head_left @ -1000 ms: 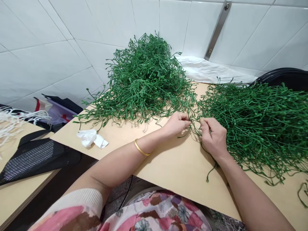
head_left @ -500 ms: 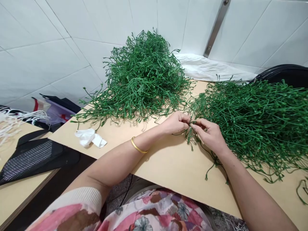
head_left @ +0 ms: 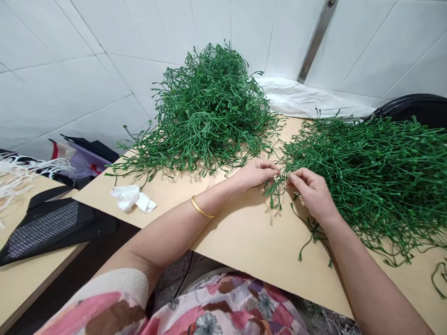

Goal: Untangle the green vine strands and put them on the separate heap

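My left hand (head_left: 259,173), with a gold bangle (head_left: 201,208) above its wrist, is closed in a pinch on a green artificial plant sprig (head_left: 275,191). The sprig's branching tips hang down over the board. Just to the right, my right hand (head_left: 312,190) has thumb and forefinger pressed together; what lies between them, if anything, is too small to make out. Thin green stems (head_left: 313,232) lie below the right hand. Beyond it spreads a large heap of green sprigs (head_left: 366,172), and a taller pile of sprigs (head_left: 209,107) rises behind the left hand.
The pale wooden tabletop (head_left: 251,242) meets a white tiled wall (head_left: 139,28). Crumpled white tissue (head_left: 127,197) lies at the left. A black mesh bag (head_left: 45,228) and white strands (head_left: 21,179) rest on another table. White sheeting (head_left: 307,97) runs along the wall.
My hands have moved slightly apart, the right one shifting right and a little down. The sprig between them now hangs lower from the left hand's fingers.
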Available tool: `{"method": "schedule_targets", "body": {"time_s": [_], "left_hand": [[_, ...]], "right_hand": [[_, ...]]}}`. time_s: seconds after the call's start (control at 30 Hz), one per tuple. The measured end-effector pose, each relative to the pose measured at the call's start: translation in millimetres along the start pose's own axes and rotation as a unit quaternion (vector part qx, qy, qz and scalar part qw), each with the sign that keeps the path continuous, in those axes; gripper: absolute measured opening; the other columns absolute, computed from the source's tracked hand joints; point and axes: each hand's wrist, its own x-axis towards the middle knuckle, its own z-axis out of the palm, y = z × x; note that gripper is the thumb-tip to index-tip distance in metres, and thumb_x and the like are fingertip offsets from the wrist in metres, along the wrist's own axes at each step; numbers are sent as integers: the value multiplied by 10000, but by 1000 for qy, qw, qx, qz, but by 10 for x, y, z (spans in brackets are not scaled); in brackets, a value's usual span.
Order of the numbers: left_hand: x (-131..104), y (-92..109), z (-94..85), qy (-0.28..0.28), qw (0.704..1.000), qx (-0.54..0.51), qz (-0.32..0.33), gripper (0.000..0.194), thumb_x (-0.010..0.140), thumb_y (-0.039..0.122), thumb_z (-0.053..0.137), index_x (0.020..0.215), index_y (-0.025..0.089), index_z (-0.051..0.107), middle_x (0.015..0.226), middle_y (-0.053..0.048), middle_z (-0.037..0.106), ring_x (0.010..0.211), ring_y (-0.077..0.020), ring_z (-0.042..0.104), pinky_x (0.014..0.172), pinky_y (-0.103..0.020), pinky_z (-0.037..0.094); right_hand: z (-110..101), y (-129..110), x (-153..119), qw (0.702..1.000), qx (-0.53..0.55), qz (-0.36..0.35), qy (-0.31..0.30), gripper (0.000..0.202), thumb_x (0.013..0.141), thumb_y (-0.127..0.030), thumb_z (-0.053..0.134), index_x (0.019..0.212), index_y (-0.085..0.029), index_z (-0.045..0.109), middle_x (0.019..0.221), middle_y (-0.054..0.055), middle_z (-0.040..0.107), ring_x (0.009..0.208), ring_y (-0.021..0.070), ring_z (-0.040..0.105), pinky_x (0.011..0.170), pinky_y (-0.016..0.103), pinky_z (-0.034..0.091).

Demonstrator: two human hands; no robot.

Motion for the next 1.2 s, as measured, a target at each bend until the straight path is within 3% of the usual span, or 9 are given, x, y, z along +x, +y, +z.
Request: {"method": "schedule_targets", "body": {"time_s": [0.1, 0.17, 0.27, 0.37, 0.5, 0.6, 0.73, 1.03, 1.2], "left_hand": [[-12, -43, 28, -69, 996, 29, 48, 142, 699, 208, 537, 778, 108, 603, 583, 12, 539, 502, -56, 443, 502, -198, 321], [-8, -72, 40, -75, 994, 46, 65, 110, 691, 187, 543, 751, 107, 589, 563, 25, 515, 506, -56, 434, 511, -200, 321], [5, -101, 52, -58, 994, 76, 62, 28, 658, 130, 548, 653, 106, 562, 519, 49, 457, 490, -44, 375, 504, -196, 294], [8, -123, 77, -85, 992, 75, 56, 52, 625, 95, 545, 573, 103, 540, 503, 49, 447, 493, -47, 365, 499, -198, 281], [-3, -130, 134, -60, 998, -16, 26, 67, 608, 68, 544, 553, 103, 529, 501, 44, 469, 475, -44, 374, 489, -198, 279], [0, -97, 152, -1, 987, -155, -28, 49, 622, 101, 589, 616, 116, 544, 518, 40, 504, 460, -45, 422, 486, -193, 304], [14, -43, 133, 54, 963, -257, -56, 107, 587, 64, 624, 652, 122, 562, 583, 25, 553, 515, -62, 513, 532, -201, 372], [-17, -69, 129, 33, 987, -154, 31, 81, 563, 92, 634, 543, 112, 558, 499, 49, 481, 470, -30, 400, 488, -188, 287], [14, -115, 108, 0, 985, -168, -29, 101, 592, 166, 664, 600, 113, 578, 495, 26, 513, 438, -36, 405, 444, -182, 266]], "right_hand": [[4, 44, 9, 1000, 29, -4, 6, 152, 766, -318, 529, 755, -168, 554, 679, 9, 567, 627, 135, 541, 602, 273, 447], [4, 61, 14, 1000, 16, -22, 8, 145, 782, -300, 507, 832, -175, 559, 746, 25, 589, 675, 152, 569, 643, 301, 471], [11, 42, 18, 990, -77, -116, 17, 205, 803, -255, 470, 965, -175, 568, 983, 89, 591, 902, 200, 567, 803, 374, 460], [36, -27, 11, 953, -182, -242, -27, 309, 816, -199, 443, 1105, -199, 554, 1234, 110, 493, 1138, 234, 445, 959, 434, 363], [54, -98, -11, 929, -222, -293, -37, 329, 831, -165, 423, 1116, -226, 575, 1182, 83, 558, 1101, 229, 467, 941, 432, 379], [15, -85, -18, 943, -176, -277, 56, 261, 838, -178, 428, 1012, -193, 623, 1036, 87, 620, 1002, 207, 529, 895, 389, 417], [-51, -35, -6, 975, -67, -168, 125, 234, 849, -264, 445, 981, -186, 622, 913, 65, 640, 859, 179, 592, 788, 336, 467], [-13, -108, -13, 999, 0, -33, -21, 283, 745, -427, 572, 771, -150, 623, 601, -13, 531, 539, 97, 453, 491, 222, 362], [-16, -45, 0, 999, 16, -9, -46, 213, 734, -367, 575, 714, -157, 601, 593, -18, 528, 523, 90, 437, 480, 220, 343]]}}
